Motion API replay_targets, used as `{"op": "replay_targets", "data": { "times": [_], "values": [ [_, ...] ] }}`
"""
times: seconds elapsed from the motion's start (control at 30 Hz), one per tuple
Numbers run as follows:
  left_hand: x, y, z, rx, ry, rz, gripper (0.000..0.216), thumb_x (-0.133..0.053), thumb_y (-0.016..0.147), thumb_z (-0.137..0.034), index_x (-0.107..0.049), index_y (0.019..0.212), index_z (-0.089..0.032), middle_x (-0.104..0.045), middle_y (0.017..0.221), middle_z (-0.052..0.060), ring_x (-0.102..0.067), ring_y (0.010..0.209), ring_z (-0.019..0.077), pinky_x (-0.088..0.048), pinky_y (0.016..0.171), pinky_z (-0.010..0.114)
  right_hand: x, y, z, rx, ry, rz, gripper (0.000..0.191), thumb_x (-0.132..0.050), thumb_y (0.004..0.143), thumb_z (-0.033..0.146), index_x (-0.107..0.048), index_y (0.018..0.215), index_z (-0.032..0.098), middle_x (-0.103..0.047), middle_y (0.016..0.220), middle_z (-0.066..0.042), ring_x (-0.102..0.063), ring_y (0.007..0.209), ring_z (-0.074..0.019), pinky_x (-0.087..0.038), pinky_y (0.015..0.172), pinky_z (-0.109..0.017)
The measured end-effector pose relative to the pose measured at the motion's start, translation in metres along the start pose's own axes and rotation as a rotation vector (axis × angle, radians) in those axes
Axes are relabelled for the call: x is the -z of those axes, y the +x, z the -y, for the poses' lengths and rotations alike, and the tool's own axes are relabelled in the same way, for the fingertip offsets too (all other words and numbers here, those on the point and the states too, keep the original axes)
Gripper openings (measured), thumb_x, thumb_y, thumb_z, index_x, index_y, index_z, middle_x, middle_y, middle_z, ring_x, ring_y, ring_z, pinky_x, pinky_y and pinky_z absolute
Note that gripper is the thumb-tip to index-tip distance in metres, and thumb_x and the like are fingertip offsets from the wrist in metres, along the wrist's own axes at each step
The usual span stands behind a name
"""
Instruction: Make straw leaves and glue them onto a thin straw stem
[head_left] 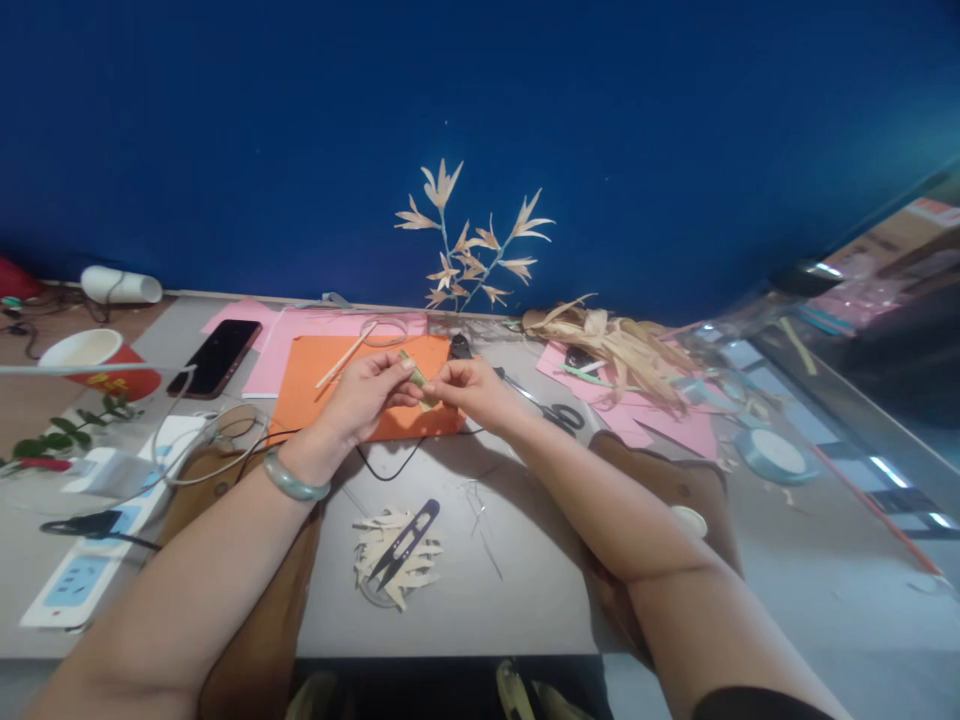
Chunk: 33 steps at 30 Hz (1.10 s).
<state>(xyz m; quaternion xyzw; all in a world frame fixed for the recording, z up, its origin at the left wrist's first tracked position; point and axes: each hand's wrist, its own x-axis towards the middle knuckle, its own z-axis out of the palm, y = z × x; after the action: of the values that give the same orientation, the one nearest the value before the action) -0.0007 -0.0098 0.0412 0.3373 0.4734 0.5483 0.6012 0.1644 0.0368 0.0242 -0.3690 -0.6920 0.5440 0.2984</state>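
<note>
Left hand (369, 388) and right hand (471, 386): we see both pinched shut on small leaf strip (418, 378), held between them above orange sheet (352, 392) on desk (480, 570). We judge work midway: finished leaf sprig (472, 245) stands at wall, cut leaf pieces (397, 560) piled under snips (405, 540) near us, raw husk heap (615, 345) right, unused. Scissors (559, 412) idle beside right wrist.

orange paper sheet (360, 385), pink sheets (292, 345), deep blue wall (480, 120), red cup (105, 368), jade-green bangle (292, 483)
</note>
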Motion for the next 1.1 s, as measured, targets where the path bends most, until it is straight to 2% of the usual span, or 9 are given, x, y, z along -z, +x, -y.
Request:
{"op": "replay_targets", "data": {
  "times": [0.13,0.27,0.33,0.43,0.53,0.63,0.73,0.97,1.1],
  "values": [
    [0.005,0.000,-0.003,-0.009,-0.010,0.062,0.012,-0.067,0.079,-0.016,-0.059,0.073,-0.012,-0.068,0.061,0.002,-0.063,0.051,0.0077,-0.054,0.057,0.017,0.010,0.004,0.000,-0.067,0.122,0.130,0.036,-0.072,0.074,0.048,-0.058,0.066,0.016,-0.052,0.045,0.006,-0.043,0.039,-0.0055,-0.032,0.042,-0.018],
    [0.007,0.002,-0.003,-0.012,-0.031,0.118,0.011,-0.069,0.078,-0.016,-0.059,0.075,-0.012,-0.069,0.064,0.002,-0.067,0.058,0.0100,-0.056,0.061,0.019,0.014,0.006,0.002,-0.047,0.177,0.197,0.035,-0.070,0.075,0.047,-0.059,0.068,0.015,-0.052,0.046,0.005,-0.045,0.041,-0.0057,-0.034,0.044,-0.018],
    [0.007,0.002,-0.003,-0.020,-0.042,0.114,0.012,-0.071,0.076,-0.017,-0.059,0.076,-0.012,-0.070,0.067,0.002,-0.068,0.062,0.0104,-0.056,0.065,0.020,0.013,0.005,0.003,-0.015,0.123,0.152,0.033,-0.067,0.078,0.047,-0.061,0.070,0.015,-0.054,0.048,0.004,-0.046,0.042,-0.0059,-0.035,0.045,-0.019],
    [0.007,0.002,0.001,-0.033,-0.026,0.097,0.020,-0.077,0.070,-0.019,-0.060,0.077,-0.013,-0.068,0.069,0.001,-0.067,0.063,0.0097,-0.056,0.066,0.020,0.006,0.000,0.006,0.046,0.015,0.014,0.032,-0.067,0.078,0.046,-0.062,0.072,0.015,-0.061,0.057,0.001,-0.048,0.046,-0.0067,-0.036,0.046,-0.020],
    [0.008,0.004,0.007,-0.027,0.065,0.099,0.028,-0.083,0.064,-0.026,-0.061,0.075,-0.012,-0.066,0.064,0.000,-0.063,0.057,0.0087,-0.053,0.058,0.018,-0.002,-0.006,0.009,0.108,-0.047,-0.080,0.032,-0.067,0.077,0.046,-0.061,0.071,0.015,-0.063,0.064,-0.001,-0.049,0.051,-0.0074,-0.037,0.048,-0.021],
    [0.009,0.005,0.012,0.015,0.135,0.117,0.031,-0.082,0.065,-0.034,-0.063,0.073,-0.011,-0.064,0.057,0.000,-0.059,0.049,0.0080,-0.049,0.051,0.018,-0.007,-0.008,0.011,0.148,-0.060,-0.133,0.032,-0.067,0.078,0.046,-0.059,0.069,0.016,-0.059,0.060,0.001,-0.047,0.051,-0.0076,-0.036,0.050,-0.021],
    [0.008,0.004,0.011,0.027,0.142,0.160,0.032,-0.082,0.065,-0.037,-0.066,0.073,-0.011,-0.064,0.056,0.001,-0.059,0.050,0.0091,-0.050,0.052,0.020,-0.006,-0.008,0.011,0.119,0.017,-0.126,0.034,-0.065,0.078,0.048,-0.056,0.068,0.017,-0.054,0.056,0.003,-0.046,0.050,-0.0077,-0.035,0.050,-0.021],
    [0.009,0.000,0.005,-0.095,0.159,0.203,0.030,-0.083,0.061,-0.033,-0.067,0.074,-0.011,-0.069,0.064,0.005,-0.064,0.055,0.0121,-0.053,0.058,0.024,-0.002,-0.001,0.006,0.008,0.278,-0.052,0.039,-0.070,0.071,0.052,-0.053,0.066,0.018,-0.048,0.053,0.006,-0.044,0.046,-0.0062,-0.033,0.047,-0.021],
    [0.011,0.001,0.005,-0.137,0.179,0.226,0.026,-0.081,0.064,-0.030,-0.067,0.076,-0.011,-0.070,0.067,0.005,-0.064,0.058,0.0117,-0.053,0.061,0.024,0.000,0.002,0.003,-0.007,0.296,-0.036,0.039,-0.071,0.071,0.052,-0.055,0.065,0.017,-0.049,0.052,0.005,-0.041,0.044,-0.0053,-0.028,0.043,-0.020]
  ]
}}
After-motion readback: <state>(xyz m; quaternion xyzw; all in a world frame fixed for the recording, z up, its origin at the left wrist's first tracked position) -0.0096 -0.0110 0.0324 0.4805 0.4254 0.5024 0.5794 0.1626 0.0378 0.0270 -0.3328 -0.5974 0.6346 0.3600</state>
